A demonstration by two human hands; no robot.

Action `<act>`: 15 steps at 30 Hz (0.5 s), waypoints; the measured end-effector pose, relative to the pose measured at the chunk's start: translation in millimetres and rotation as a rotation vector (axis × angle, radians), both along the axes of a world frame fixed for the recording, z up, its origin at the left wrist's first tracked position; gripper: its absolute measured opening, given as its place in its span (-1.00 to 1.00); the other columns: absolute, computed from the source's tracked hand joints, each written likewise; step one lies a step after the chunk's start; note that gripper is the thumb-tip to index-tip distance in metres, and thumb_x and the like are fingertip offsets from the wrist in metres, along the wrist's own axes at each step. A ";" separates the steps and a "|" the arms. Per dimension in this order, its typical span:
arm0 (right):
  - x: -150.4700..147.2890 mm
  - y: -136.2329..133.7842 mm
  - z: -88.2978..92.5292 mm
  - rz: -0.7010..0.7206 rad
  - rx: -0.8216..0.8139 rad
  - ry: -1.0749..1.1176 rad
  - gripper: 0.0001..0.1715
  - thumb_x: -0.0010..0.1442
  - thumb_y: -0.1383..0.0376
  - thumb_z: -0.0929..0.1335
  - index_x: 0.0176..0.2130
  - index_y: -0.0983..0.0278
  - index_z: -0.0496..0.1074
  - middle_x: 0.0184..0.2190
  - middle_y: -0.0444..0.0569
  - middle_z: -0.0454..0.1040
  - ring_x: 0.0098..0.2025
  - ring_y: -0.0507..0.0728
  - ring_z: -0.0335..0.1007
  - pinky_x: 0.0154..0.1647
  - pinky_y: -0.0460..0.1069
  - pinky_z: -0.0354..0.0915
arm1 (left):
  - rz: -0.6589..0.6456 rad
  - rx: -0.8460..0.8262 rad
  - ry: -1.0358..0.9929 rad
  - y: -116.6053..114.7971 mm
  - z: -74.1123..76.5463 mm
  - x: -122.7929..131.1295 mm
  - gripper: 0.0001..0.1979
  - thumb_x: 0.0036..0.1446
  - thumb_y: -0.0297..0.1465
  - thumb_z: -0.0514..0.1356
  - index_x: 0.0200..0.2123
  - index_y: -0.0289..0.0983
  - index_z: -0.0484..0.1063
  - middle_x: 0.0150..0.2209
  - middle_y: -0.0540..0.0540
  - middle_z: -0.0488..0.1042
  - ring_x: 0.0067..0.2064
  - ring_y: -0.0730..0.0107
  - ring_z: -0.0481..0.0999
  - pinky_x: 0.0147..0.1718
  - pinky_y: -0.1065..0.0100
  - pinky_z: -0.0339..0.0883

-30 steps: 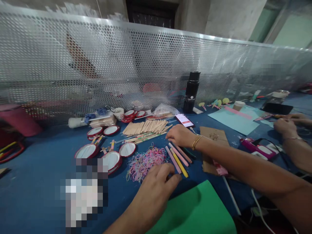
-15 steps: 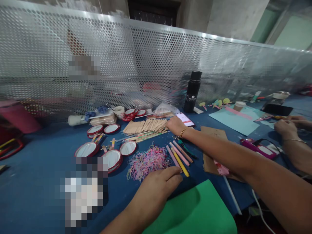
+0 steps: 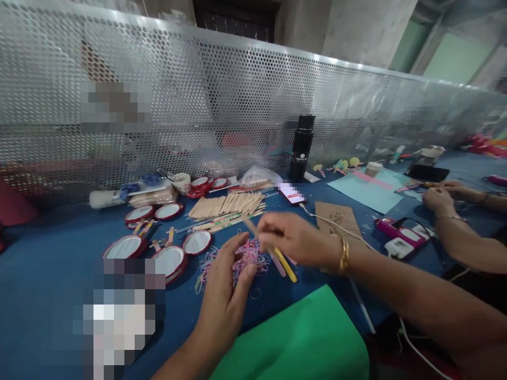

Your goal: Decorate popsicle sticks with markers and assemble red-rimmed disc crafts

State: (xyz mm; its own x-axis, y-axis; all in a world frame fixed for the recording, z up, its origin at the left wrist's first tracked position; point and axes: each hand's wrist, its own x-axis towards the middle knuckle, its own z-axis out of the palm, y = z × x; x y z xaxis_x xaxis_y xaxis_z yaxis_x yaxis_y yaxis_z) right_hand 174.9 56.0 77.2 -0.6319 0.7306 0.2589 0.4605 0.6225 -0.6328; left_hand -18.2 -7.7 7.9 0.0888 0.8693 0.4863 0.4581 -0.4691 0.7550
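My right hand (image 3: 295, 240) pinches a thin wooden stick (image 3: 252, 227) and holds it above a heap of small coloured rubber bands (image 3: 245, 259). My left hand (image 3: 225, 282) rests on the near side of that heap, its fingers curled into the bands; what they grip is hidden. Coloured sticks, pink and yellow (image 3: 285, 265), lie under my right hand. A pile of flat wooden sticks (image 3: 227, 203) lies farther back on the blue table (image 3: 47, 274).
Several round red-rimmed mirrors (image 3: 168, 259) lie left of the bands. A green sheet (image 3: 301, 343) covers the near edge. A black bottle (image 3: 300, 147), a phone (image 3: 292, 193), brown card (image 3: 338, 217) and a pink glue gun (image 3: 396, 232) lie right. Another person's hands (image 3: 438, 198) work at far right. A perforated metal screen (image 3: 237, 100) backs the table.
My right hand has come back from the wooden stick pile with one stick in it. My left hand has moved forward from the table onto the rubber bands.
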 end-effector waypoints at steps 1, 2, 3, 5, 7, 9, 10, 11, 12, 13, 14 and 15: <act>-2.0 -17.8 -5.0 0.019 -0.062 0.018 -0.85 0.36 0.34 0.28 -0.27 0.28 0.41 -0.40 -0.14 0.57 -0.41 -0.02 0.42 -0.36 -0.13 0.24 | -0.024 -0.051 -0.050 -0.8 0.8 1.6 -0.60 0.37 -0.21 0.08 0.21 -0.16 0.38 0.23 -0.19 0.45 0.23 0.12 0.44 0.16 0.10 0.38; -4.0 -32.6 -10.5 0.028 -0.097 0.015 -0.87 0.31 0.39 0.30 -0.30 0.28 0.42 -0.43 -0.16 0.55 -0.42 -0.02 0.41 -0.35 -0.13 0.23 | -0.052 -0.097 -0.090 -1.7 1.9 3.5 -0.62 0.38 -0.19 0.06 0.14 -0.17 0.45 0.20 -0.18 0.48 0.23 0.13 0.45 0.18 0.11 0.36; -5.9 -44.1 -16.0 0.018 -0.101 0.010 -0.87 0.28 0.43 0.33 -0.33 0.28 0.43 -0.44 -0.16 0.55 -0.41 -0.02 0.42 -0.33 -0.13 0.23 | -0.080 -0.137 -0.122 -2.4 3.1 5.3 -0.63 0.38 -0.17 0.05 0.06 -0.17 0.51 0.15 -0.17 0.52 0.21 0.13 0.46 0.19 0.12 0.34; -8.0 -56.9 -25.1 -0.017 -0.047 -0.017 -0.90 0.29 0.39 0.34 -0.28 0.28 0.47 -0.37 -0.13 0.59 -0.33 0.02 0.46 -0.27 -0.10 0.24 | -0.108 -0.190 -0.201 -2.9 4.9 7.8 -0.64 0.37 -0.14 0.06 -0.10 -0.19 0.58 0.06 -0.17 0.58 0.15 0.14 0.50 0.17 0.14 0.35; -7.5 -58.8 -30.2 -0.101 0.057 -0.109 -0.86 0.33 0.28 0.35 -0.20 0.27 0.51 -0.28 -0.06 0.62 -0.24 0.09 0.51 -0.21 -0.05 0.27 | -0.084 -0.211 -0.342 -1.6 5.9 7.8 -0.64 0.35 -0.11 0.08 -0.20 -0.20 0.58 -0.02 -0.15 0.60 0.09 0.16 0.52 0.12 0.18 0.38; -5.1 -54.6 -32.7 -0.216 0.150 -0.259 -0.77 0.36 0.21 0.33 -0.17 0.30 0.53 -0.24 0.03 0.62 -0.19 0.16 0.53 -0.19 0.00 0.30 | -0.033 -0.230 -0.504 1.2 6.2 6.1 -0.64 0.35 -0.09 0.09 -0.25 -0.20 0.54 -0.13 -0.11 0.61 -0.03 0.22 0.56 0.01 0.23 0.45; -3.9 -51.7 -33.7 -0.270 0.181 -0.338 -0.73 0.36 0.20 0.32 -0.18 0.33 0.53 -0.23 0.07 0.62 -0.17 0.20 0.54 -0.19 0.02 0.32 | -0.017 -0.234 -0.569 2.8 6.3 5.1 -0.64 0.35 -0.08 0.09 -0.27 -0.20 0.52 -0.23 -0.08 0.60 -0.13 0.28 0.57 -0.08 0.28 0.48; -3.1 -48.6 -35.0 -0.316 0.202 -0.411 -0.72 0.36 0.20 0.32 -0.17 0.35 0.53 -0.21 0.11 0.61 -0.15 0.23 0.55 -0.21 0.04 0.34 | -0.010 -0.236 -0.618 4.2 6.4 4.3 -0.65 0.34 -0.07 0.10 -0.27 -0.20 0.49 -0.34 -0.03 0.55 -0.26 0.34 0.54 -0.20 0.34 0.48; -2.7 -45.7 -36.6 -0.349 0.216 -0.471 -0.71 0.35 0.20 0.32 -0.16 0.37 0.52 -0.19 0.16 0.61 -0.14 0.26 0.56 -0.22 0.05 0.36 | -0.007 -0.243 -0.649 5.2 6.4 4.0 -0.66 0.33 -0.07 0.11 -0.28 -0.20 0.47 -0.44 0.03 0.47 -0.37 0.41 0.47 -0.32 0.40 0.45; -2.8 -43.0 -38.6 -0.375 0.223 -0.519 -0.71 0.34 0.21 0.32 -0.13 0.38 0.52 -0.17 0.19 0.61 -0.15 0.28 0.57 -0.25 0.06 0.38 | -0.004 -0.258 -0.665 5.8 6.4 4.1 -0.66 0.33 -0.06 0.12 -0.28 -0.19 0.46 -0.52 0.07 0.37 -0.46 0.46 0.38 -0.43 0.45 0.39; -3.5 -40.6 -40.8 -0.398 0.225 -0.557 -0.70 0.33 0.22 0.32 -0.10 0.39 0.51 -0.17 0.21 0.61 -0.18 0.29 0.58 -0.29 0.07 0.40 | -0.001 -0.276 -0.669 5.9 6.2 4.6 -0.66 0.32 -0.05 0.13 -0.29 -0.19 0.45 -0.56 0.10 0.28 -0.52 0.49 0.29 -0.51 0.49 0.31; -4.5 -38.5 -43.2 -0.416 0.221 -0.589 -0.71 0.33 0.23 0.31 -0.09 0.39 0.49 -0.18 0.22 0.61 -0.22 0.30 0.59 -0.33 0.07 0.41 | 0.001 -0.301 -0.660 5.5 6.1 5.5 -0.65 0.30 -0.03 0.14 -0.29 -0.20 0.44 -0.58 0.12 0.21 -0.55 0.50 0.22 -0.57 0.51 0.24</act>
